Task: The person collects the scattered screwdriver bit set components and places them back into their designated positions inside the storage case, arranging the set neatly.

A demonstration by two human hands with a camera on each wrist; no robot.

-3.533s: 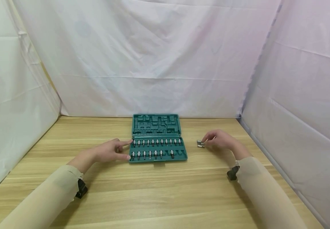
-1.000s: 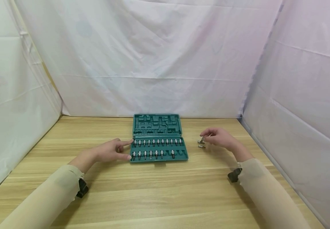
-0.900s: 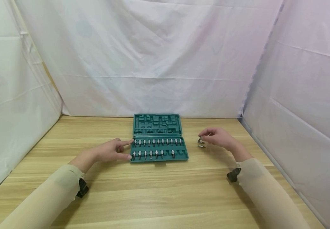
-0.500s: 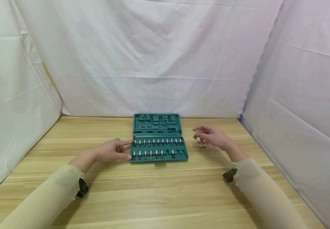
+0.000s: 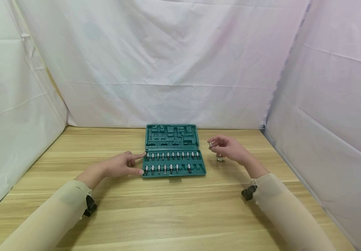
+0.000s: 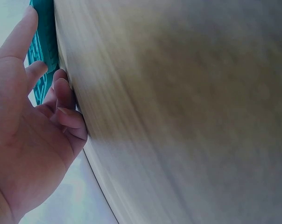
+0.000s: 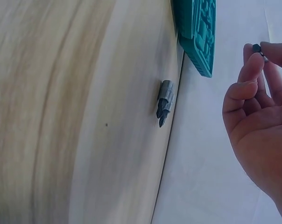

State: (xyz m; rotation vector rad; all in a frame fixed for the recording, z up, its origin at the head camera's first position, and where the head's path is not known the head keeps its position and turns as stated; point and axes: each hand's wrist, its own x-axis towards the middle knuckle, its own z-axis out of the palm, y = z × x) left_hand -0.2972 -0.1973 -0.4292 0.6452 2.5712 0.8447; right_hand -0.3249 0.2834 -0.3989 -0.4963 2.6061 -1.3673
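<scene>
An open green case (image 5: 156,162) lies on the table with several bit sockets standing in two rows in its lower half. My left hand (image 5: 117,166) rests at its left side, index finger and thumb extended against the edge. In the left wrist view the other fingers of that hand (image 6: 33,140) are curled beside the case. My right hand (image 5: 232,150), raised to the right of the case, pinches a bit socket (image 5: 210,145) between thumb and fingertips. The right wrist view shows the dark tip of this bit socket (image 7: 257,48). Two loose bit sockets (image 7: 166,93) lie side by side below.
The case lid (image 5: 171,134) leans back behind the tray, its inside moulded with recesses. The front row has gaps at its right part. White cloth (image 5: 168,69) hangs behind and on both sides of the wooden table (image 5: 168,216).
My right hand has picked a bit socket off the table, lifted it and carried it leftward, closer to the case. My left hand stays in place.
</scene>
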